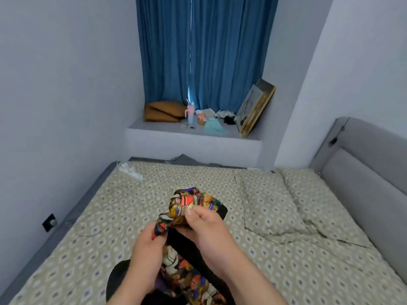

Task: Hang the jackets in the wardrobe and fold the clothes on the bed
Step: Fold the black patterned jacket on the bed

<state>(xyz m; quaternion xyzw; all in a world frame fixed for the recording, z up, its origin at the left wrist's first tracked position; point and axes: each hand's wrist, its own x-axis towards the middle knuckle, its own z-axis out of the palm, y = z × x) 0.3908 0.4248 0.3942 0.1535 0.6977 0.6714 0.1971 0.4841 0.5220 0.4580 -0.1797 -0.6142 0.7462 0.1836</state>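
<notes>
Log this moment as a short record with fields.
garment: multicoloured print and black, bunched, held in both hands
left hand: grips the garment's lower edge
right hand: pinches its upper part
bed: patterned sheet, under the hands
pillow: right, near the headboard
ledge: cushions, cup, picture
curtain: blue, nearly closed

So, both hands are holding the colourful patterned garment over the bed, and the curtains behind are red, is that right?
Not quite: the head view shows the curtains are blue, not red. The left hand and right hand do both hold the colourful patterned garment over the bed.
</notes>
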